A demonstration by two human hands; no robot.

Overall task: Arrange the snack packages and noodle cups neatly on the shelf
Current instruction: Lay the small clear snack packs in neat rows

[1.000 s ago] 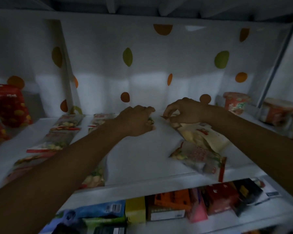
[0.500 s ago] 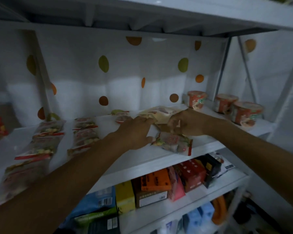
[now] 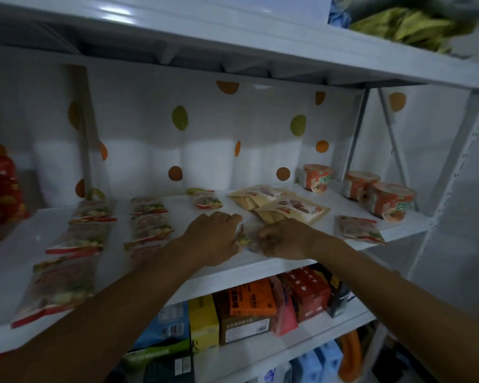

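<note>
A small clear snack packet (image 3: 244,239) lies near the front edge of the middle shelf (image 3: 260,261), pinched between the person's two hands. The left hand (image 3: 213,239) is curled over its left end and the right hand (image 3: 280,239) is closed over its right end; both appear to be gripping it, though most of the packet is covered by fingers and only a sliver of red and green print shows in the gap.

The step in hand looks like the placing of this packet into a third column. Two columns of like packets already run front to back on the left of the shelf (image 3: 83,230) (image 3: 147,222), and one lone packet (image 3: 206,201) sits further back, in line with the hands. The next move probably calls for laying the held packet flat and square behind or in front of that lone one, matching the spacing of the rows.

To the right, two tan pouches (image 3: 282,204) overlap each other at a slant, touching the right hand's knuckles; another clear packet (image 3: 358,230) lies askew near the shelf's front right. Three noodle cups (image 3: 317,178) (image 3: 360,183) (image 3: 390,200) stand at the back right, loosely grouped. These seem yet to be straightened.

The picture is dim and blurred, so labels cannot be read. A red bag (image 3: 0,194) is cut off at the left edge, and the boxes on the lower shelf (image 3: 249,308) are partly hidden by the forearms.
</note>
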